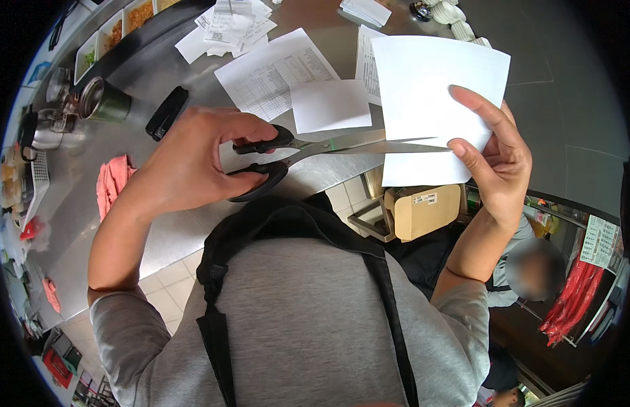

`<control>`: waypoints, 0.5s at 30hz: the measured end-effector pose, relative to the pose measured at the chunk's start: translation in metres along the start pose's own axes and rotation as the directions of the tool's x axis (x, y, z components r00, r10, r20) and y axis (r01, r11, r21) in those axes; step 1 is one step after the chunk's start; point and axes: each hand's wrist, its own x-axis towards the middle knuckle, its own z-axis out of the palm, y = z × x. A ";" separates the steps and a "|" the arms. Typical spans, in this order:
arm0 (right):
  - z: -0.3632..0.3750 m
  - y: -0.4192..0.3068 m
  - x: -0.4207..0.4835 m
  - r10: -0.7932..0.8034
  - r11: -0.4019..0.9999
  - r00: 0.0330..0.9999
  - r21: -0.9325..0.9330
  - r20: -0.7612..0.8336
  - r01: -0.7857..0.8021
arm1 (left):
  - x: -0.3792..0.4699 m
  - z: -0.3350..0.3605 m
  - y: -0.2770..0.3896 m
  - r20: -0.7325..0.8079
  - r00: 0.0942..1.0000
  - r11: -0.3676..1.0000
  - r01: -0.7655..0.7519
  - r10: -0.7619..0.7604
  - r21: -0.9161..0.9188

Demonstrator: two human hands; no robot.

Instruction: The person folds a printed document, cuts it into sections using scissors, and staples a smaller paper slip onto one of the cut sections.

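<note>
My left hand (208, 152) grips a pair of scissors (325, 147) by its black handles. The metal blades point right and lie across a white sheet of paper (437, 76), which is slit from its left edge below the middle. My right hand (498, 147) holds the sheet at its right side, thumb and fingers close to the blade tips. Beneath and left of the sheet, a smaller blank white paper (330, 106) lies on the steel counter. A printed form with a table grid (282, 71) lies partly under that blank paper.
A black stapler (166, 113), a green cup (105, 99) and a pink cloth (114, 183) are on the steel counter (183, 229). Paper slips (231, 28) lie at the back. A cardboard box (427, 211) stands below the counter edge; another person (516, 254) is at right.
</note>
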 end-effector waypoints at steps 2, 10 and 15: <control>0.001 -0.001 -0.001 -0.003 1.000 1.000 -0.001 -0.004 0.003 | 0.001 0.001 0.001 0.000 1.000 1.000 0.014 -0.014 -0.021; 0.000 -0.003 -0.003 -0.019 1.000 1.000 0.007 -0.018 0.019 | 0.002 0.002 0.007 -0.003 0.999 0.999 0.034 -0.034 -0.031; -0.003 -0.004 -0.003 -0.008 1.000 1.000 0.006 -0.004 0.008 | 0.002 0.002 0.007 -0.004 1.000 0.999 0.020 -0.020 -0.039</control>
